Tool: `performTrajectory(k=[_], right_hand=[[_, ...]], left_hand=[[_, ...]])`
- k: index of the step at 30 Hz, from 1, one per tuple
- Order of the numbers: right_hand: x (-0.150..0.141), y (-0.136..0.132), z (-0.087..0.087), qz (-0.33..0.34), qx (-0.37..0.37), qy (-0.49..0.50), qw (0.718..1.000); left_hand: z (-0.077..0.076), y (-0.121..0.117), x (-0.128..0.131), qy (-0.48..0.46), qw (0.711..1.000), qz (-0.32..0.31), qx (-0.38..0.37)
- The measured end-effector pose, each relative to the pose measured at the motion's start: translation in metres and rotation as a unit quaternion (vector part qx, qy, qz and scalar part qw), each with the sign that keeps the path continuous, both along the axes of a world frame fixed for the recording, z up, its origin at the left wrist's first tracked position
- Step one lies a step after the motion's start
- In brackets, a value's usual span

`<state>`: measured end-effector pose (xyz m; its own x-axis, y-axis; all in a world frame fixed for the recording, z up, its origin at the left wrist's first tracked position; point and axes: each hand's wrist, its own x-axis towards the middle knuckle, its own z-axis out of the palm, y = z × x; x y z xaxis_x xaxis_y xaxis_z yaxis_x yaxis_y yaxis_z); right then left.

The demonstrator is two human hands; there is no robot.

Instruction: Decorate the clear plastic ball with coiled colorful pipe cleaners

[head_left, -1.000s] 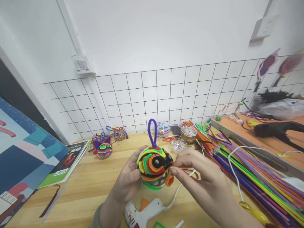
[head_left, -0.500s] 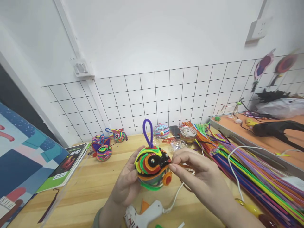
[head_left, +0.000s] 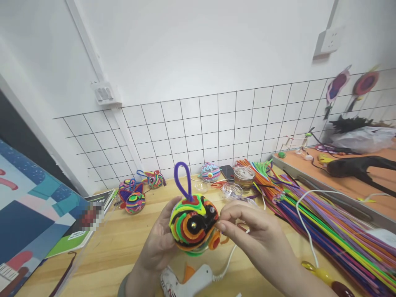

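Observation:
My left hand (head_left: pixel 159 235) is closed around the left side of a ball (head_left: pixel 188 225) covered in coiled, many-coloured pipe cleaners. Black-and-orange rings with shiny bead centres form eyes on the ball, and an orange coil (head_left: pixel 214 241) sticks out low on its right. A purple pipe-cleaner loop (head_left: pixel 182 177) rises from the top. With thumb and forefinger, my right hand (head_left: pixel 253 235) pinches an orange pipe cleaner (head_left: pixel 227 240) against the ball's right edge; the fingers partly hide it. Below the ball lies a white glue gun (head_left: pixel 194 280) with an orange trigger.
Pipe cleaners (head_left: pixel 321 231) spread over the table's right side. Similar decorated balls (head_left: pixel 135 202) sit at back left. A clear-lidded tub (head_left: pixel 244 177) and clear plastic half-shells (head_left: pixel 232 190) stand behind my right hand. A white cord (head_left: pixel 305 214) crosses at right; a book (head_left: pixel 72 237) lies left.
The ball has moved slightly left and down and tilted, its purple loop now leaning left. My right hand has followed, still pinching at its right edge.

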<state>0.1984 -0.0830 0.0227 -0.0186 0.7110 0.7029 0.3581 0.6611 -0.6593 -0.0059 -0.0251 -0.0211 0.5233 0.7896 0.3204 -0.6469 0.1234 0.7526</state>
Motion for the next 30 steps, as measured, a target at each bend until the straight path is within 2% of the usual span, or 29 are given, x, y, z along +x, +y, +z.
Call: performTrajectory(k=[4,9,11,14,18,24,30], right_hand=[[-0.004,-0.005,-0.001,0.009,0.023,0.012,1.000],[-0.007,-0.012,0.004,0.038,0.104,-0.025,0.994],[-0.008,-0.015,0.005,0.041,0.126,-0.033,0.991],[-0.009,-0.018,0.003,0.027,0.127,-0.036,0.991],[-0.010,-0.022,0.002,0.009,0.098,-0.042,0.994],[-0.011,-0.022,0.001,-0.005,0.105,-0.042,0.994],[-0.009,-0.018,-0.008,-0.001,0.050,-0.033,0.998]], left_hand=[[0.002,-0.001,-0.001,-0.010,1.000,0.005,0.012],[-0.008,0.007,-0.009,0.032,0.999,0.004,-0.002],[-0.011,0.012,-0.014,0.047,0.996,-0.072,-0.033],[-0.011,0.016,-0.018,0.046,0.987,-0.141,-0.063],[-0.003,0.013,-0.014,0.044,0.976,-0.190,-0.098],[0.002,0.008,-0.010,0.087,0.982,-0.140,-0.090],[-0.004,0.005,-0.013,0.084,0.992,-0.074,-0.059]])
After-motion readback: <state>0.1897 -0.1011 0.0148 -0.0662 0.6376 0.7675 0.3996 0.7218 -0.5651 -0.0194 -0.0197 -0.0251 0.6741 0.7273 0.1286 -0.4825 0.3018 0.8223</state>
